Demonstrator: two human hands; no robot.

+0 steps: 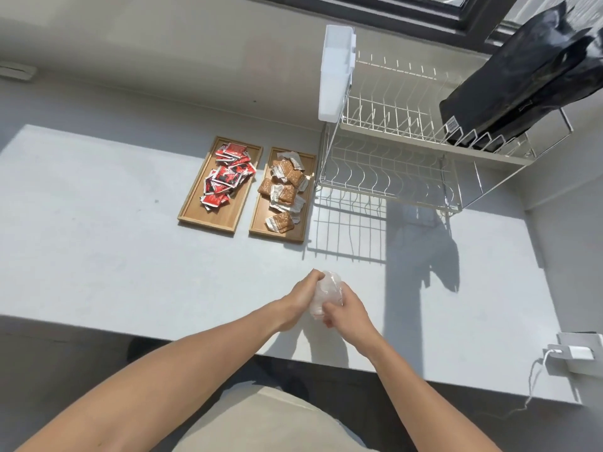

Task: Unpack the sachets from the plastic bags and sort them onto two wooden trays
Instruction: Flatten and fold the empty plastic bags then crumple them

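A home kitchen, seen from above a pale grey surface [98, 223] lit by sun. Beyond the hands [323, 298] and to their right stands a two-tier wire dish rack [391, 151] with a white plastic cutlery holder [336, 70] hooked to its near-left corner and black bags [522, 83] propped on the top tier. A dark window frame [391, 8] runs behind the rack. Ahead of the hands and slightly left, two wooden trays [208, 220] lie side by side, holding sachets [228, 172]. Far right of the hands, a white charger [574, 352] sits plugged in at the surface's edge.
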